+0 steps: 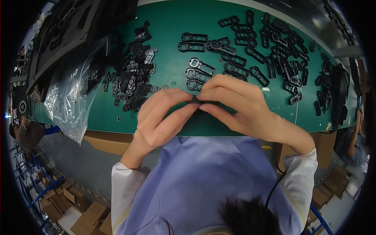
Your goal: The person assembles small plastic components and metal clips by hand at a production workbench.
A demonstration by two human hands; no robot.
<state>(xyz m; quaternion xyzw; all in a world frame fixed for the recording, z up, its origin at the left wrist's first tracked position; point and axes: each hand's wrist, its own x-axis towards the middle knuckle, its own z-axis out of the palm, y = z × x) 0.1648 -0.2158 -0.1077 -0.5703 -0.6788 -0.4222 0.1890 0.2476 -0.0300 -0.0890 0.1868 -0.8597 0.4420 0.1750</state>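
My left hand (162, 117) and right hand (235, 103) pinch one small black plastic part (195, 100) together (probably pressing pieces); finished brackets (199, 65) lie at twelve o'clock. Next calls for firm, aligned pressure.

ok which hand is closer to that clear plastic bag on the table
The left. The left hand is just to the right of the clear plastic bag, with green mat between them. The right hand is farther right, beyond the left hand, both pinching a small black part.
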